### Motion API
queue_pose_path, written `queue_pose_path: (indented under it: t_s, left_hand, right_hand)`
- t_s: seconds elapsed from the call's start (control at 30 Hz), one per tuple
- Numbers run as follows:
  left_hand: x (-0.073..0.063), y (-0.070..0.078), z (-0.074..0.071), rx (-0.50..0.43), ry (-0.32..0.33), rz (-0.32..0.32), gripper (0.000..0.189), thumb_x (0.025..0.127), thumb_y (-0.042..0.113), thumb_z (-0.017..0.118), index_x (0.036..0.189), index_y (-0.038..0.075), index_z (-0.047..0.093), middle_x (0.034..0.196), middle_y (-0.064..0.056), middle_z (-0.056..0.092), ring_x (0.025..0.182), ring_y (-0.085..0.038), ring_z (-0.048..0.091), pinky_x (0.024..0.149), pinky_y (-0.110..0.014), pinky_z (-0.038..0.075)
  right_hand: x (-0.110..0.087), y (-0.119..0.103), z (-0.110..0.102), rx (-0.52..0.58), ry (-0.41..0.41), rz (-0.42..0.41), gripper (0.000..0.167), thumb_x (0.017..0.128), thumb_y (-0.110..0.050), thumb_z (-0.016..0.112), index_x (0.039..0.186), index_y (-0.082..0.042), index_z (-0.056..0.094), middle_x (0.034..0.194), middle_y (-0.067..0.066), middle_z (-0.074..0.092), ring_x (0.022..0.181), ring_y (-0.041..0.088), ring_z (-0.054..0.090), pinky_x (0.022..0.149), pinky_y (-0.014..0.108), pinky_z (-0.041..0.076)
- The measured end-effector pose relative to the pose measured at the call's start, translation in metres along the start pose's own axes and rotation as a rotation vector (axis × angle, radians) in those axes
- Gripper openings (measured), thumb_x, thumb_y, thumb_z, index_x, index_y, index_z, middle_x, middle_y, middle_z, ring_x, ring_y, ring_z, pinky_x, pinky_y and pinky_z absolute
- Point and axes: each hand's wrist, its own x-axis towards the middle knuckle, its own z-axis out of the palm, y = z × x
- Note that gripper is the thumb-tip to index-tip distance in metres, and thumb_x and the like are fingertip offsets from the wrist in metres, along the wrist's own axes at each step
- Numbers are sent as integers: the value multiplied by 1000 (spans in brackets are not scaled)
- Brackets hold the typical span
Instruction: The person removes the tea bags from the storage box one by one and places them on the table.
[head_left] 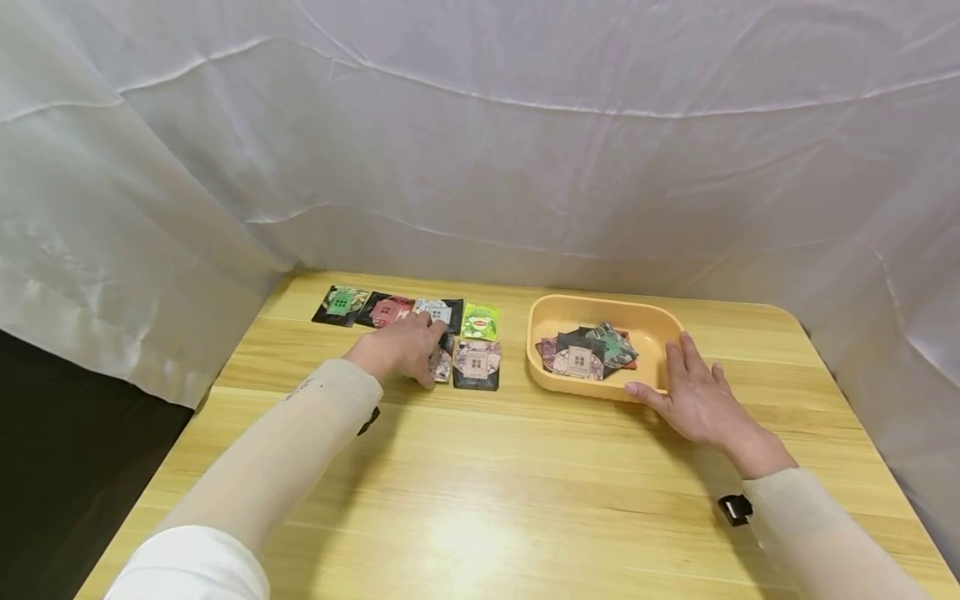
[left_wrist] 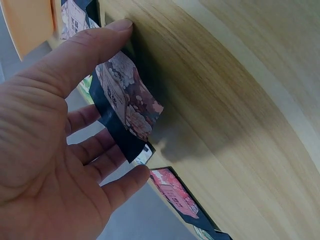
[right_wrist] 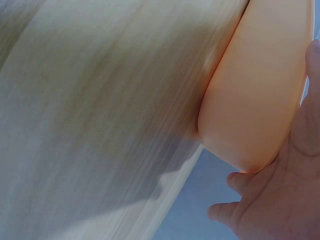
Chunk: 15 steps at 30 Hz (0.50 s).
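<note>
1 surface point(head_left: 600, 483) | 1 orange tray point(head_left: 600, 310); its overlapping sachets point(head_left: 581, 360) show only in head view | 2 hands: right hand point(head_left: 697, 402), fingers spread, touches tray; left hand point(head_left: 402, 343), fingers part-curled, grips 1 bent sachet point(left_wrist: 125, 95), bend visible only in left-wrist view | 5 loose sachets point(head_left: 477, 364) left of tray

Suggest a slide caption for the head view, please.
Left grip on a floral sachet, right grip against the orange tray, where more sachets lie.

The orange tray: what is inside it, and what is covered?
Inside the orange tray, a pink-floral black sachet and a green-patterned sachet lie over reddish packaging, only partly visible. Covered faces and the total sachet count cannot be told.
</note>
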Motion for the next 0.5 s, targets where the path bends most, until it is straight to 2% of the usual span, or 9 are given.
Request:
queue_pose_path:
  t_s: [0.5]
  left_hand:
    - [-3,-1,-1,-30,-5,-7,100,84,38,90,163,9,36,157,-21,45,144,-39,47,120,-54,43]
  right_hand:
    - [1,0,0,-10,8,-11,114,103,-72,41,161,16,-1,168,36,-20,155,61,3,118,82,5]
